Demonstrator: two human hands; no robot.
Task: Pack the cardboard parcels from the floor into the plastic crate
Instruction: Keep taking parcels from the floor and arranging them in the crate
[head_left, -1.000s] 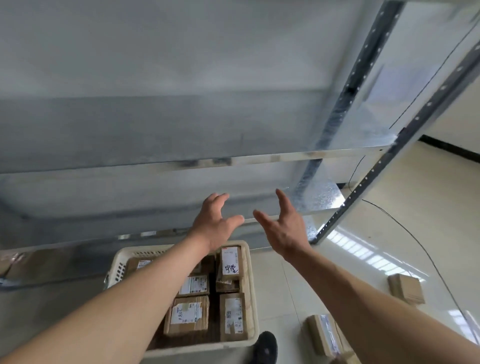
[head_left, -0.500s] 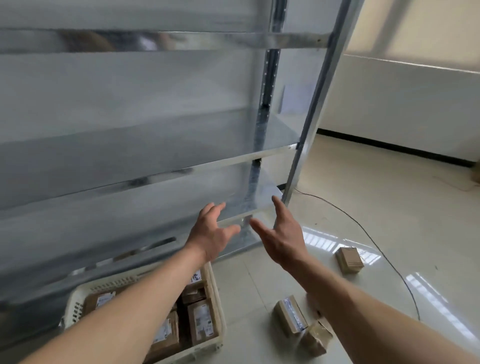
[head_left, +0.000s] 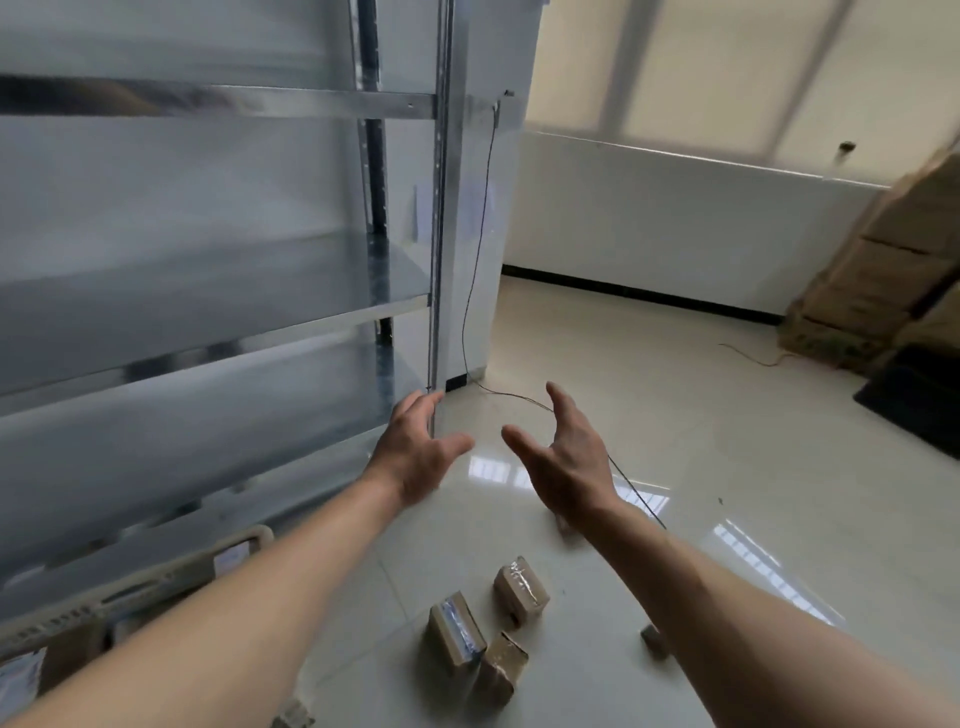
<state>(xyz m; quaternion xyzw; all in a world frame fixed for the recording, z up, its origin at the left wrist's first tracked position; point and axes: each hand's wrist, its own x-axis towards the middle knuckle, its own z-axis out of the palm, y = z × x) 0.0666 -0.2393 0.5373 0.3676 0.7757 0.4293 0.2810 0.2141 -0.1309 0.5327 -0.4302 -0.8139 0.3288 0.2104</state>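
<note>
Both my arms reach forward above the floor, palms facing each other. My left hand (head_left: 415, 452) and my right hand (head_left: 563, 462) are open with spread fingers and hold nothing. Three small taped cardboard parcels lie on the tiled floor below them: one (head_left: 520, 591), one with a shiny label (head_left: 456, 635) and one (head_left: 501, 667) leaning against it. Another parcel (head_left: 653, 640) peeks out beside my right forearm. The cream plastic crate (head_left: 171, 569) sits at the lower left, mostly behind my left arm, with labelled parcels inside.
A metal shelf rack (head_left: 218, 291) fills the left side, its upright post (head_left: 439, 234) just beyond my left hand. A thin black cable (head_left: 475, 260) runs down the wall and across the floor. Large stacked cartons (head_left: 883, 270) and a dark mat (head_left: 914, 400) are at the right.
The view has swung right and up, so the crate has slid to the lower left edge and the floor parcels now lie between my arms. Both hands stay open and empty.
</note>
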